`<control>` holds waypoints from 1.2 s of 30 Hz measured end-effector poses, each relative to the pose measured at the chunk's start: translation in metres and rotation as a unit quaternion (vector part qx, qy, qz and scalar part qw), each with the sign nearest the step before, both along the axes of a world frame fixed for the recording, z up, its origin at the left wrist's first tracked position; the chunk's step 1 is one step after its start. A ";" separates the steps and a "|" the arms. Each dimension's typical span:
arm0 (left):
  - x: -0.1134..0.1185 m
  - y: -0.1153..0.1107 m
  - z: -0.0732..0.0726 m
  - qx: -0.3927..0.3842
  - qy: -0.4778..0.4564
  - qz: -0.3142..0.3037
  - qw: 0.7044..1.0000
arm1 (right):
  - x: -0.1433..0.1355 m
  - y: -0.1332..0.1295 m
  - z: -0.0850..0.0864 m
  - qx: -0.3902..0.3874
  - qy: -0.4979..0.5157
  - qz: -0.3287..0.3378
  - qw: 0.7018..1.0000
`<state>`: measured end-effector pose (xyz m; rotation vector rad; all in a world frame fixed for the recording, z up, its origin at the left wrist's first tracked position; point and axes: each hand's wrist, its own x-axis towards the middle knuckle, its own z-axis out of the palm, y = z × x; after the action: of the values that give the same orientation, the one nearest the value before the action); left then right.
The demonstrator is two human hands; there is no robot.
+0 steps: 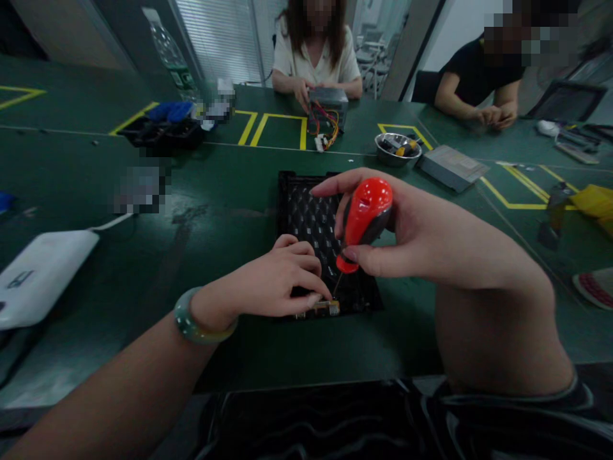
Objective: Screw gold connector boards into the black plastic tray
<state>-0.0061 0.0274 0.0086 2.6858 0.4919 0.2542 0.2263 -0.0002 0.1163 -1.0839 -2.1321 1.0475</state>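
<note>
My right hand is closed around the red and black handle of a screwdriver, held tilted with its thin shaft pointing down. The tip meets the near part of a black panel, close to a small circuit board. My left hand has its fingers curled, with thumb and index finger pinched at that board beside the screwdriver tip. A patterned grid covers the panel, which lies flat on the green table. Whatever sits directly under the tip is too small to make out.
Beyond the panel stand a metal bowl of small parts, a flat grey box and a black tray. A white device lies left. Across the table, one person handles a power supply; another sits at right, hands together.
</note>
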 end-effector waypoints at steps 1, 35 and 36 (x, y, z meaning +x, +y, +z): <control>0.000 0.000 0.000 0.000 0.001 0.001 1.000 | 0.001 0.000 -0.001 -0.004 -0.006 0.011 1.000; -0.001 0.000 -0.002 0.012 -0.037 -0.008 0.999 | -0.001 0.006 -0.004 0.040 0.012 0.026 0.999; -0.001 0.000 -0.002 0.010 -0.033 -0.006 0.999 | -0.001 0.006 -0.004 0.047 0.007 0.021 0.999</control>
<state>-0.0070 0.0274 0.0068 2.6897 0.4545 0.3435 0.2258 0.0060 0.1125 -0.9885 -2.1799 0.9604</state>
